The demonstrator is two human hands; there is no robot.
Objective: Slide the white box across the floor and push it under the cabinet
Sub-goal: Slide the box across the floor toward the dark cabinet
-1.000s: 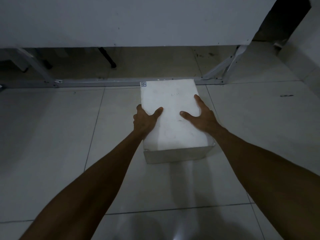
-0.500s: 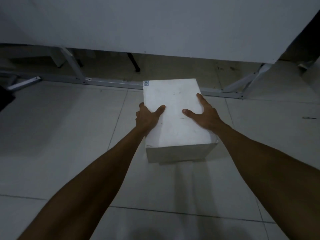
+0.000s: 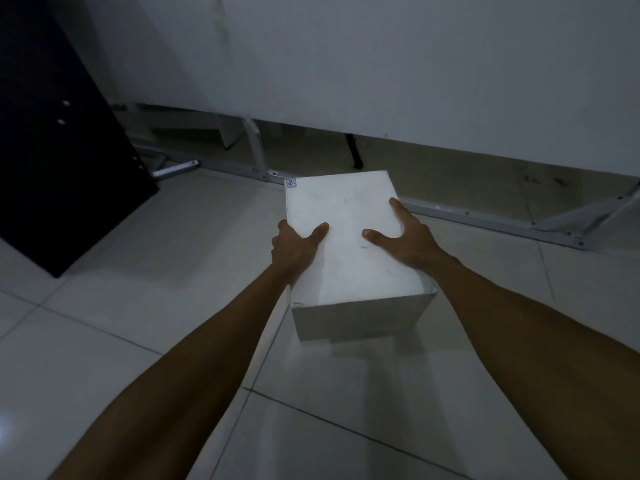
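Lighting is pretty dim here, so a lot is murky. The gap under the white cabinet (image 3: pixel 415 64) is shadowy; a thin dark leg (image 3: pixel 354 152) shows back there, and the metal frame rail (image 3: pixel 485 216) runs along the floor in front of it, cut off at the right edge. A dark panel (image 3: pixel 52 150) on the left is mostly black, with a couple of pale dots on it that I can't identify.

The white box (image 3: pixel 349 251) is closed, so no telling what's inside. It sits on the tiled floor (image 3: pixel 138 289) with its far end just at the frame rail, not under the cabinet yet. There's a tiny sticker (image 3: pixel 291 183) on its far left corner with bluish print, way too small to read, and some faint scribbles on the lid, also unreadable.

The left hand (image 3: pixel 294 245) grips the box's left edge, thumb on top, fingers wrapped over the side and hidden. The right hand (image 3: pixel 405 233) lies spread flat on the lid near the right edge, pressing down rather than clasping.
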